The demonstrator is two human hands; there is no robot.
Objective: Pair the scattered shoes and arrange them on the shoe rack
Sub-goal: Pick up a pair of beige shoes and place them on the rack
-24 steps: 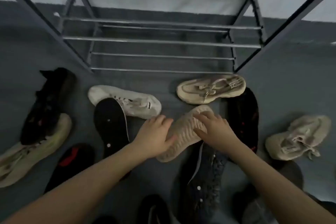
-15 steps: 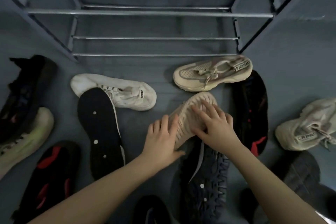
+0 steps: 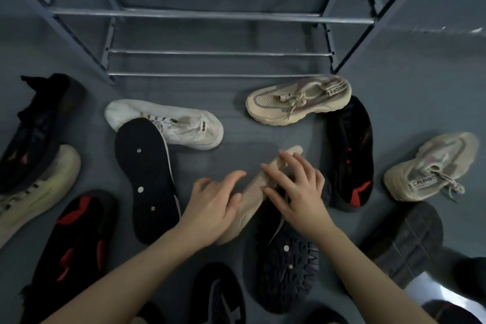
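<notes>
Below the shoe rack (image 3: 210, 14), my left hand (image 3: 214, 205) and right hand (image 3: 297, 192) grasp the beige shoe (image 3: 252, 192); I'd match it with the beige sneaker (image 3: 297, 101).

beige shoe (image 3: 252, 192) blurred and half hidden under both hands, black shoes (image 3: 218, 297) cropped at bottom edge

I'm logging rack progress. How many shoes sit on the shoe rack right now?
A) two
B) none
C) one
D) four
B: the shoe rack shows only bare bars, while every shoe, such as the beige sneaker, lies on the floor.
</notes>
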